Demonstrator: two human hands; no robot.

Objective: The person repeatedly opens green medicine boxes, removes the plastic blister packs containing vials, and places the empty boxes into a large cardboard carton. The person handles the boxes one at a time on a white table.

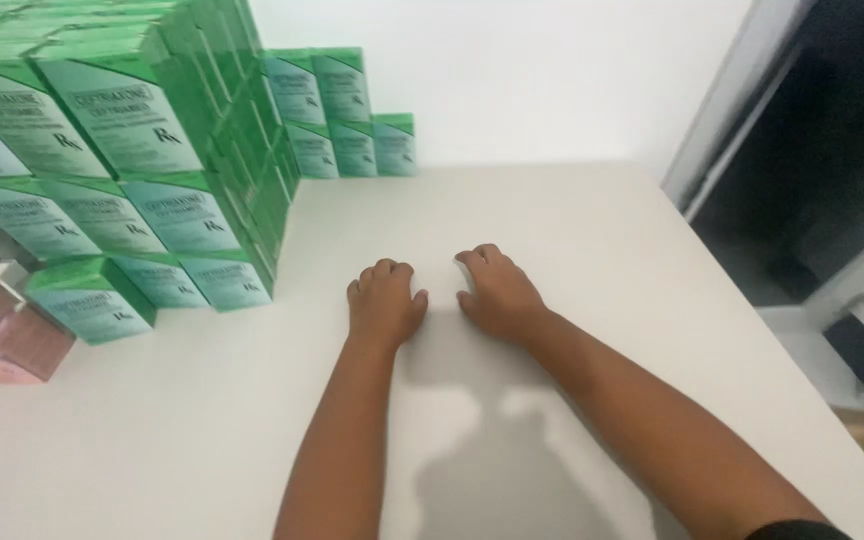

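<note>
My left hand (384,302) and my right hand (497,292) rest knuckles-up side by side on the white table (572,220), near its middle. Both have their fingers curled under, and nothing shows in either hand. A tall stack of green and pale teal cartons (142,150) rises to the left of my left hand, a short way off. The nearest carton (224,280) lies at the stack's bottom edge.
More green cartons (347,115) stand in low rows against the white back wall. Brownish-pink boxes (2,335) sit at the far left edge. The table's right edge runs diagonally beside a dark doorway (812,150).
</note>
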